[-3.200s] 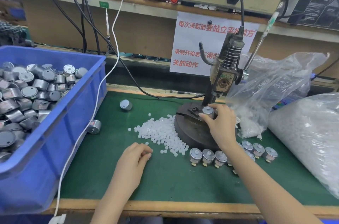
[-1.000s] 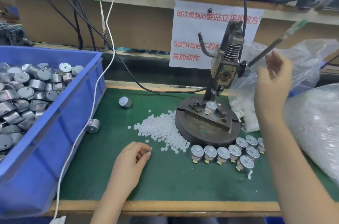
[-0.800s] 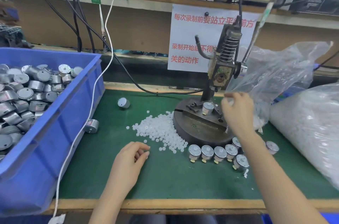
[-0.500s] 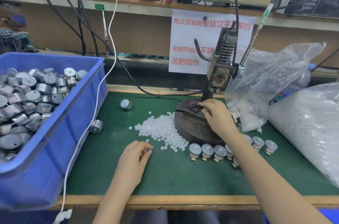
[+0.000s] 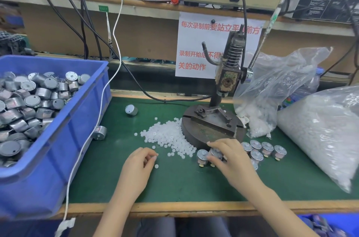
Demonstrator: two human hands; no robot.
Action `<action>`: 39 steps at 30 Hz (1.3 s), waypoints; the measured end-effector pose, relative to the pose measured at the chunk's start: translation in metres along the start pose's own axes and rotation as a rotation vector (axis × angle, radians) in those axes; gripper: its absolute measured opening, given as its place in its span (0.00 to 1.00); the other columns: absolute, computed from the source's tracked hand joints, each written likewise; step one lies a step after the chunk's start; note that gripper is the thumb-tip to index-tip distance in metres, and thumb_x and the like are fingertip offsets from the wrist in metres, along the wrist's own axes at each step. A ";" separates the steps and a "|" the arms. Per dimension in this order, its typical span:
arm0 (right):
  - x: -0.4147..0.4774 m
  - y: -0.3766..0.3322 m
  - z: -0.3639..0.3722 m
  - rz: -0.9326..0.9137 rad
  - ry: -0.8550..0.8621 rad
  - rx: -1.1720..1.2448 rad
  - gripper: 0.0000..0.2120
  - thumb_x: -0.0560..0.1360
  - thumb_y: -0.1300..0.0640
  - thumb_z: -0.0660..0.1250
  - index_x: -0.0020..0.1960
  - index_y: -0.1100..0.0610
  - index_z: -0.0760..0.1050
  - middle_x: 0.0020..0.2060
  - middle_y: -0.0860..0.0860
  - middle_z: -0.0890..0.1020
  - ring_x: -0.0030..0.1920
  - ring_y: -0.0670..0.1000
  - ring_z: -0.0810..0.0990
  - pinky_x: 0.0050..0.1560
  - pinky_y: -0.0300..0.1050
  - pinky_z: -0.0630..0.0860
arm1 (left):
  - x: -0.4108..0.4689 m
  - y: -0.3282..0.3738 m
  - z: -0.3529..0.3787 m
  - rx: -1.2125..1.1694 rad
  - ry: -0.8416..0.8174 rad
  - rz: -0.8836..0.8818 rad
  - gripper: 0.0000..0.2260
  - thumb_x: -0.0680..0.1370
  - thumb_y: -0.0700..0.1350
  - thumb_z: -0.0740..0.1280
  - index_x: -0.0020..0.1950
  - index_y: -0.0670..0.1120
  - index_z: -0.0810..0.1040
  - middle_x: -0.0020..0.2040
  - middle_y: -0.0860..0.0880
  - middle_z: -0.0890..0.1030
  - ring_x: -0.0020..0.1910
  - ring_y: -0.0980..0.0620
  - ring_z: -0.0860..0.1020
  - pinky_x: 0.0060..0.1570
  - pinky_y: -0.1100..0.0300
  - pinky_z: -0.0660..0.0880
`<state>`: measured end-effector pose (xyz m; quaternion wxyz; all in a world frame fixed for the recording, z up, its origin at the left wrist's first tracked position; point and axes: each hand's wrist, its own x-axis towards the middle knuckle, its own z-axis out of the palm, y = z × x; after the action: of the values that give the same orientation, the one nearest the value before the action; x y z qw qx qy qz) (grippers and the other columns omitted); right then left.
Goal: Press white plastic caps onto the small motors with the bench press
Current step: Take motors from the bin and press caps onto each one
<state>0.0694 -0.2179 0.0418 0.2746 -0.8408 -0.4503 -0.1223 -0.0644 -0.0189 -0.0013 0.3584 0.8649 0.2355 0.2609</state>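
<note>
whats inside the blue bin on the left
The blue bin holds a heap of small silver motors lying at all angles. Only the top layer shows; whatever lies beneath, and the bin's floor, is covered.

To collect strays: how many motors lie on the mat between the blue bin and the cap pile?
2. The far motor lies farther back; the near motor lies beside the blue bin. None seems hidden.

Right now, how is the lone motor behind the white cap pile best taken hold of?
Pinch the lone motor across its curved metal wall, coming from above. It seems to lie on its side on the green mat, apart from everything else, so opposite sides of the wall are free for a grip.
</note>
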 end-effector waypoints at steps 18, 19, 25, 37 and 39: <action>-0.044 0.018 0.010 -0.002 0.039 -0.140 0.24 0.57 0.62 0.81 0.53 0.61 0.80 0.41 0.52 0.80 0.41 0.54 0.79 0.48 0.39 0.67 | -0.001 0.001 0.000 -0.049 0.010 -0.019 0.04 0.75 0.39 0.67 0.41 0.45 0.78 0.37 0.51 0.74 0.36 0.56 0.72 0.38 0.70 0.67; -0.042 0.019 0.010 -0.010 0.042 -0.163 0.25 0.57 0.61 0.81 0.53 0.61 0.80 0.41 0.52 0.80 0.42 0.55 0.79 0.48 0.40 0.68 | -0.001 0.001 0.000 -0.047 0.010 -0.020 0.04 0.75 0.39 0.67 0.41 0.45 0.78 0.37 0.51 0.74 0.36 0.56 0.72 0.38 0.69 0.67; -0.029 0.024 0.006 0.025 0.030 -0.222 0.30 0.57 0.51 0.81 0.56 0.59 0.79 0.49 0.55 0.79 0.47 0.59 0.80 0.49 0.52 0.73 | -0.001 0.001 -0.001 -0.036 -0.001 -0.014 0.04 0.75 0.40 0.66 0.41 0.46 0.78 0.37 0.52 0.74 0.36 0.56 0.71 0.38 0.69 0.67; 0.002 -0.039 0.035 -0.047 -0.081 0.012 0.24 0.76 0.43 0.59 0.67 0.55 0.70 0.60 0.51 0.73 0.63 0.48 0.65 0.64 0.37 0.57 | -0.001 0.000 0.000 -0.018 -0.041 0.043 0.03 0.73 0.40 0.69 0.43 0.48 0.79 0.37 0.56 0.71 0.39 0.56 0.70 0.41 0.65 0.67; 0.019 -0.059 0.051 -0.097 -0.113 0.071 0.22 0.77 0.48 0.62 0.68 0.55 0.69 0.62 0.52 0.71 0.64 0.50 0.65 0.64 0.35 0.55 | -0.001 0.000 0.000 -0.010 -0.040 0.056 0.03 0.74 0.40 0.68 0.42 0.48 0.78 0.36 0.57 0.70 0.38 0.56 0.69 0.39 0.66 0.64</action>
<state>0.0291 -0.1495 0.0287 0.2720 -0.8133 -0.5092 -0.0719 -0.0654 -0.0190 -0.0015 0.3602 0.8744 0.2024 0.2546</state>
